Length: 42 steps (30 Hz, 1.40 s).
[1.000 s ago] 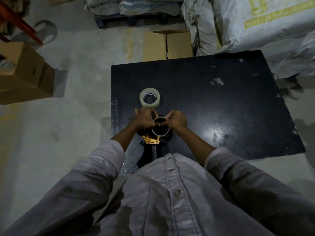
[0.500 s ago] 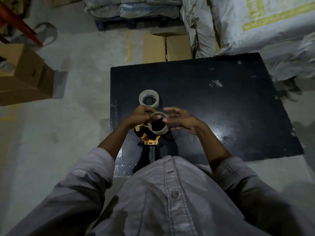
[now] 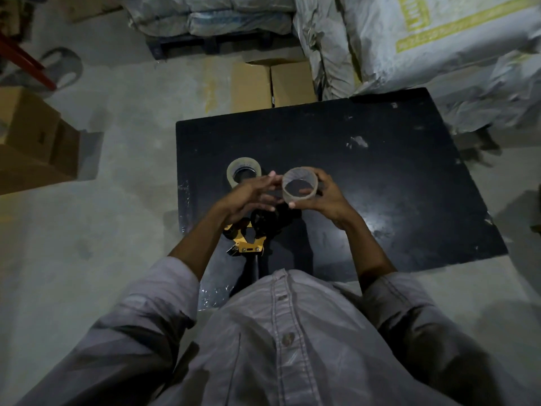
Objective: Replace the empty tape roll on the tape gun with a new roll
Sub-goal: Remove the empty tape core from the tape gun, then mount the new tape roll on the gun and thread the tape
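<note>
My right hand (image 3: 323,196) holds the empty tape core (image 3: 299,184), a thin pale ring, lifted above the black table (image 3: 380,177). My left hand (image 3: 248,196) hovers beside the ring with fingers spread, its fingertips near the ring's left side, holding nothing. Under my hands lies the tape gun (image 3: 250,234), yellow and black, its handle pointing toward me and its spindle partly hidden by my left hand. The new tape roll (image 3: 243,171) stands on the table just beyond my left hand, a thick translucent roll.
Cardboard boxes (image 3: 272,83) sit on the floor past the table's far edge, more cardboard (image 3: 32,139) lies at the left. Large white sacks (image 3: 424,45) are stacked at the back right. The concrete floor (image 3: 117,215) surrounds the table.
The empty core has come off the tape gun and moved up and right in my right hand. My left hand has let go and opened. The camera view shifted slightly.
</note>
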Available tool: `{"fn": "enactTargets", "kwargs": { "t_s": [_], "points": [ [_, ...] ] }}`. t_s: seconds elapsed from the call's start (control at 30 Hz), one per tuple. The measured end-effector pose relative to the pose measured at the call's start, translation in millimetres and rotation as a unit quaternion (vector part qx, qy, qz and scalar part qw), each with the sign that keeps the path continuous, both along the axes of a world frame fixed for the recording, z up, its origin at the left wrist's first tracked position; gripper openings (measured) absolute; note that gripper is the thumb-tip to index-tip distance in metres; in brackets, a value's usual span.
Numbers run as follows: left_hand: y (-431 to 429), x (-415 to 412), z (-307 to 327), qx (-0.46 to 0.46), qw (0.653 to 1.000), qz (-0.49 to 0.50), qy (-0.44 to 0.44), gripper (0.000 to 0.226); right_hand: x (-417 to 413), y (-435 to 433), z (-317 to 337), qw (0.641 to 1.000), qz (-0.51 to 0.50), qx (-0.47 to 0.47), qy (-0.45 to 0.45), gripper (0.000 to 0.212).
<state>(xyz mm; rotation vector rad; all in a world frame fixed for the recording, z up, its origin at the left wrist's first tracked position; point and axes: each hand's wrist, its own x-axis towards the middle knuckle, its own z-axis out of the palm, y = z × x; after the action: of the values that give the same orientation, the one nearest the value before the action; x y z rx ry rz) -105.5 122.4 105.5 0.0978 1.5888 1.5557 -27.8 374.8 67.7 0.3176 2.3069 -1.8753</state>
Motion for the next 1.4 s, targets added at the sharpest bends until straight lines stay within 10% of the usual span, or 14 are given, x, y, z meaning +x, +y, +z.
{"fn": "enactTargets", "kwargs": {
  "t_s": [0.4, 0.6, 0.73, 1.07, 1.27, 1.4],
  "points": [
    [92.9, 54.1, -11.3, -0.065, 0.996, -0.058, -0.009, 0.078, 34.2, 19.4, -55.2, 0.969, -0.091, 0.221, -0.058, 0.091],
    [64.4, 38.6, -26.7, -0.064, 0.996, 0.060, -0.020, 0.060, 20.1, 7.8, -82.9, 0.928, -0.031, 0.358, -0.095, 0.142],
    [13.9, 18.1, -25.6, -0.119, 0.959, 0.212, 0.147, 0.039, -15.8, -30.4, -37.5, 0.938, 0.015, 0.345, -0.003, 0.125],
    [-72.5, 30.5, -66.9, -0.224, 0.886, 0.389, 0.115, 0.021, -116.2, -129.7, -48.1, 0.927, 0.159, 0.339, -0.018, 0.092],
    [-81.5, 41.5, -78.8, -0.220, 0.878, 0.414, 0.100, 0.021, -120.8, -132.5, -72.1, 0.944, 0.124, 0.304, 0.027, 0.032],
    [-77.6, 35.1, -65.5, -0.206, 0.877, 0.428, 0.071, 0.037, -114.6, -129.1, -65.8, 0.961, 0.080, 0.259, 0.062, 0.030]
  ]
}}
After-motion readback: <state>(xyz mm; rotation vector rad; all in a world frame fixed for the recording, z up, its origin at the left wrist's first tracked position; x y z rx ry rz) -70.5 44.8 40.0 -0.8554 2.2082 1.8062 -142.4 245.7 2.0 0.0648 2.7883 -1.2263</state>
